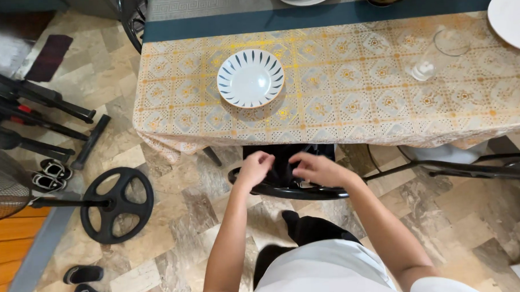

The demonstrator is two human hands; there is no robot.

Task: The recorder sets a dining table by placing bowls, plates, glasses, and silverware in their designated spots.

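Observation:
A black chair [284,192] with a curved back rail stands tucked under the near edge of the table [350,97]. My left hand [254,168] and my right hand [321,170] both reach just past the rail, fingers curled on a black, cloth-like item [281,162] lying on the seat. What that item is stays unclear. On the table straight ahead sits a white plate [250,78] with dark blue strokes around its rim. A clear glass [438,56] lies on its side to the right.
A white plate [512,16] sits at the table's far right corner, with more dishes at the back edge. A fan's round black base [117,204] and folded black stands [34,108] lie on the tiled floor at left, with sandals [51,175] and slippers [83,281]. A second black chair frame [474,168] is on the right.

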